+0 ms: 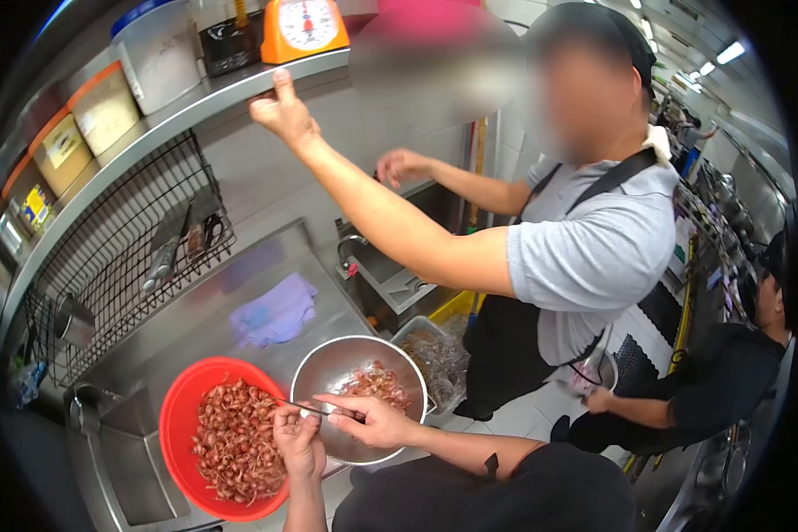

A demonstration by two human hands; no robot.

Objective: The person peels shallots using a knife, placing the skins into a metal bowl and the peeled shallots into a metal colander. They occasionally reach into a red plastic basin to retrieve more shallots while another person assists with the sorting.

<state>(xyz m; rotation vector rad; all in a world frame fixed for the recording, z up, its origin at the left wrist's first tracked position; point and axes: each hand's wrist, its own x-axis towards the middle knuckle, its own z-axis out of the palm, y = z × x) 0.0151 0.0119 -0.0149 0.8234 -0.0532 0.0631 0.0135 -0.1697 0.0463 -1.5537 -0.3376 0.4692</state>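
Note:
My right hand (377,422) is closed round a small knife (301,406), its thin blade pointing left. Close beside it, my left hand (299,443) pinches a small pale bulb (309,411) that looks like a shallot, mostly covered by the fingers. Both hands are over the near edge of a metal bowl (310,372) with reddish skins and bits (377,386) inside. To the left stands a red basin (176,417) heaped with unpeeled shallots (238,439).
A purple cloth (277,310) lies on the steel counter (230,284). A co-worker in a grey shirt (594,235) reaches toward the shelf (230,86) holding an orange scale (303,31). Another person in black (727,381) is at right. A sink (137,461) is at left.

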